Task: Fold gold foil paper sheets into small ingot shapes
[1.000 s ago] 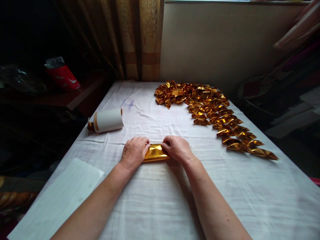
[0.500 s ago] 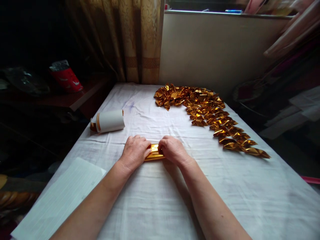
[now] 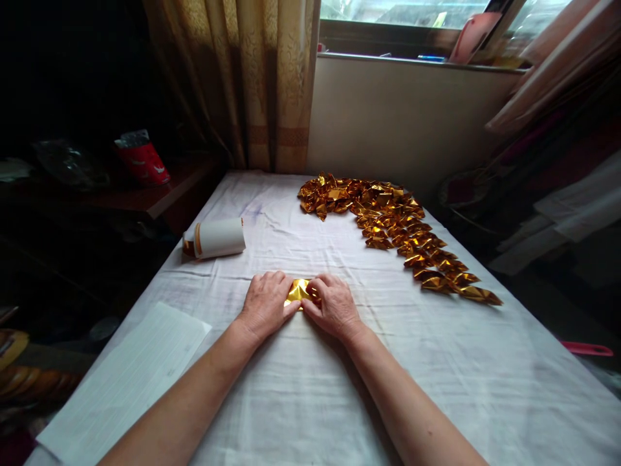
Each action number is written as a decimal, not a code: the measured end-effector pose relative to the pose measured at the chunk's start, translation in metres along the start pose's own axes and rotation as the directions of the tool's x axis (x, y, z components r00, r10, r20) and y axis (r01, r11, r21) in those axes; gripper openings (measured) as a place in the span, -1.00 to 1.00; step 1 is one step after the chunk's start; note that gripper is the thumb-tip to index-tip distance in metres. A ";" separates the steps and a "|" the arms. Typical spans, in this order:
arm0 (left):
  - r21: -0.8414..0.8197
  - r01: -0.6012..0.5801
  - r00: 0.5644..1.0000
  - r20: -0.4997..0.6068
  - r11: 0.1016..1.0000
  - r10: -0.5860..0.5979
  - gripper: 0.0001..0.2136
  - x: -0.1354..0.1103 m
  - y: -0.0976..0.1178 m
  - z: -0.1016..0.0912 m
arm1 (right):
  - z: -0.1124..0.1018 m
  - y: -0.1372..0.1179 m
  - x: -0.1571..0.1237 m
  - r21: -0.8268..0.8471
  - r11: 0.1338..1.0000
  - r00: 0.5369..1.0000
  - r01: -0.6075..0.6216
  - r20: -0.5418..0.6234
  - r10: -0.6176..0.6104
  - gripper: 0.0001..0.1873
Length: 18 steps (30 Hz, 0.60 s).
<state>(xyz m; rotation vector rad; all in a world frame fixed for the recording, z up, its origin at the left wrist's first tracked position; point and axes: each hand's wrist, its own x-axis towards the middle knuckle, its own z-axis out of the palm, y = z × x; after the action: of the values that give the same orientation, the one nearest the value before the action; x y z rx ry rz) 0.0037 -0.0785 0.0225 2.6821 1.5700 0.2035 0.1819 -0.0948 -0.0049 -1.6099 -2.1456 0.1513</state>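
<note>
A small piece of gold foil paper (image 3: pixel 299 290), shiny and folded, lies on the white cloth between my two hands. My left hand (image 3: pixel 266 299) grips its left end, thumb along the near edge. On its right end my right hand (image 3: pixel 334 303) is closed, with fingers curled over the top and the thumb at the near edge. The two thumbs almost meet. Both ends of the foil paper are hidden under my fingers. Beyond my hands, to the right, lie many folded gold foil pieces (image 3: pixel 383 207) in a curved, overlapping row.
A white cylinder with brown ends (image 3: pixel 220 237) lies on its side at the left. A white lined sheet (image 3: pixel 130 375) lies near the left edge of the cloth (image 3: pixel 301 401). A red container (image 3: pixel 144 162) stands on the dark side table. Fabrics hang at the right.
My right thumb has come down to the foil paper's near edge, close to my left thumb. Less of the foil paper shows now. The view has tilted up, showing more window.
</note>
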 end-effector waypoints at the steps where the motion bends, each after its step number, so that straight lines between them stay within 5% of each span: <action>1: -0.009 -0.003 1.000 -0.008 1.000 0.002 -0.69 -0.001 0.000 0.001 | 0.000 -0.001 -0.002 -0.004 1.000 1.000 0.000 0.004 0.000 -0.83; 10: -0.027 0.010 1.000 -0.010 1.000 -0.010 -0.67 -0.006 0.000 0.005 | -0.003 0.012 -0.014 0.077 0.996 0.998 0.040 0.050 -0.044 -0.77; 18: -0.179 0.013 0.991 0.136 0.984 0.012 -0.63 -0.006 -0.018 -0.005 | 0.001 0.038 -0.019 0.144 0.970 0.976 0.196 0.063 -0.207 -0.67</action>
<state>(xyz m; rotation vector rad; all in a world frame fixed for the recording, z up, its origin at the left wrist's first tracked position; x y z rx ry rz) -0.0151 -0.0750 0.0250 2.5012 1.4393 0.1497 0.2191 -0.1008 -0.0242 -1.3207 -2.2885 0.2944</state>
